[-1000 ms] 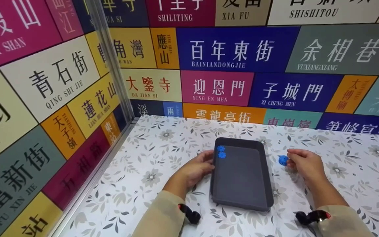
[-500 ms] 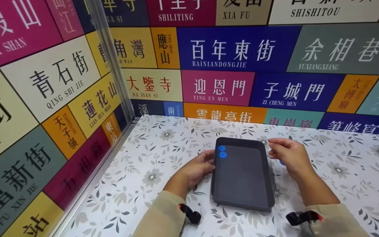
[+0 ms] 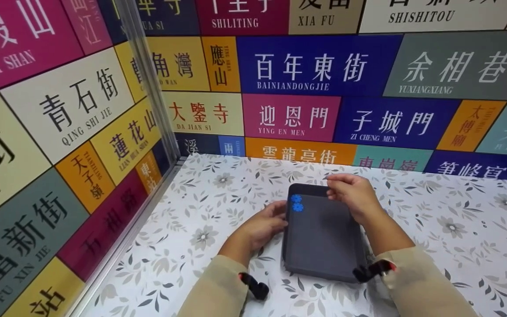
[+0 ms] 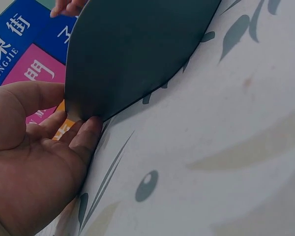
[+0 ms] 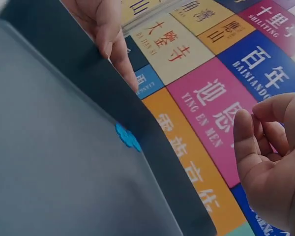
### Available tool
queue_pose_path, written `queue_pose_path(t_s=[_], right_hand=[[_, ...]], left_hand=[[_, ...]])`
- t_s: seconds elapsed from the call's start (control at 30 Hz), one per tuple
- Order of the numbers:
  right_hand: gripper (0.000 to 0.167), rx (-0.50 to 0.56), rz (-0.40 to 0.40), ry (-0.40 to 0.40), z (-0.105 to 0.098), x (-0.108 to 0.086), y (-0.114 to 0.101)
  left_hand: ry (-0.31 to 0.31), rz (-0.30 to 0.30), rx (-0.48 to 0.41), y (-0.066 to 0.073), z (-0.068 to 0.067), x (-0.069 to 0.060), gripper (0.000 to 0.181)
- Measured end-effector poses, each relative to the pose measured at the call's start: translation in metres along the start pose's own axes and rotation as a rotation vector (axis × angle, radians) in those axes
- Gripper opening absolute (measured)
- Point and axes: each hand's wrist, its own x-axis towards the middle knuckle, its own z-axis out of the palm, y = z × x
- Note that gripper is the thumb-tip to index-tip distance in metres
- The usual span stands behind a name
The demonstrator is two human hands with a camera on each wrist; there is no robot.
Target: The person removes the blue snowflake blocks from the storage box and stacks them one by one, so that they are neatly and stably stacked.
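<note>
A dark grey rectangular tray [image 3: 321, 237] lies on the table with two blue flower-shaped discs [image 3: 297, 202] side by side in its far left corner. My left hand [image 3: 258, 226] holds the tray's left wall from outside. In the left wrist view, the thumb [image 4: 46, 93] is at the rim and other fingertips [image 4: 91, 125] touch the lower edge. Over the tray's far right corner hovers my right hand [image 3: 352, 196], thumb and forefinger pinched together. A tiny dark edge shows at its fingertips, too small to identify. The blue discs seen earlier right of the tray are hidden by my right arm.
The table [image 3: 473, 255] has a white cloth printed with leaves and flowers. Colourful panels with lettering stand behind [image 3: 315, 66] and to the left. A metal strip [image 3: 117, 246] runs along the left edge. Each wrist carries a small black camera [image 3: 253, 286].
My right hand has moved left from the blue discs beside the tray to above the tray's far right corner. The left hand, tray and two discs inside have stayed put.
</note>
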Motion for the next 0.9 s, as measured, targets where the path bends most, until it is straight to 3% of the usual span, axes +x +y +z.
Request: queue_pose_path(t_s=[0.17,0.43,0.57,0.9], right_hand=[[0.012,-0.020,0.036,-0.009,0.015,0.019,0.004],[0.026,-0.007,0.076,0.006,0.033,0.040,0.012],[0.030,0.000,0.076,0.017,0.040,0.047,0.020],[0.035,-0.090,0.142,-0.012,0.045,0.054,0.048]], left_hand=[[0.010,-0.010,-0.005,0.001,0.000,-0.001,0.074],[-0.007,-0.017,-0.002,0.002,0.002,-0.002,0.073],[-0.018,0.006,-0.023,0.000,0.003,-0.001,0.074],[-0.001,-0.029,0.005,0.003,-0.002,-0.001,0.075]])
